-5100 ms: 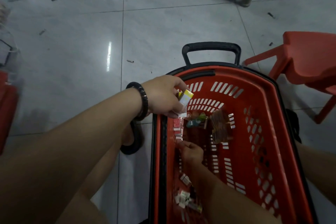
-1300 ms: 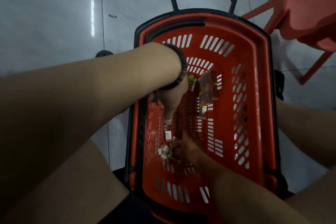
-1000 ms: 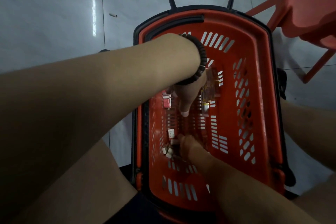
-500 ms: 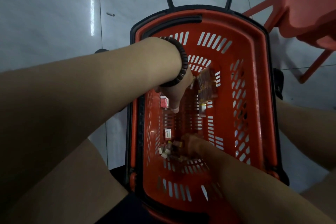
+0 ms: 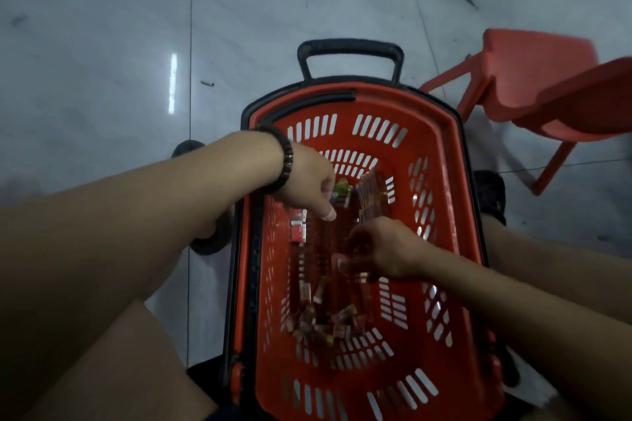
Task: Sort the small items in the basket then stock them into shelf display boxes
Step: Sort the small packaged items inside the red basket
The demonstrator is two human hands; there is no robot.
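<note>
Right grip: right hand [image 5: 388, 251] curled low over the basket floor, fingertips pinched on what looks like a small packet or two (blur hides how many).
Left grip: left hand [image 5: 309, 184] hangs over the far left of the basket, thumb pointing down, fingers loosely curled; whether it has anything in it, I cannot tell.
Change: half a second ago the right hand was down in the heap at the near end; now it has risen and come toward the middle, pinching as it goes. The left hand has drifted slightly toward the far wall.
Meaning: probably a pick out of the heap, to be carried to one of the sorted groups, so sorting goes on and stocking has not begun.
Small items: loose heap [image 5: 325, 321] on the near floor; a few strays between heap and right hand.
Sorted groups: red boxes [image 5: 298, 225] along the left wall, just under the left hand; brown strips [image 5: 371, 198] and green packets [image 5: 341, 190] at the far end.
Basket: red basket [image 5: 455, 215] on the tiled floor [image 5: 102, 79], black handle [image 5: 350, 48] away from the person.
Nearby: red chair [image 5: 547, 92] at right; no shelf boxes in view.
</note>
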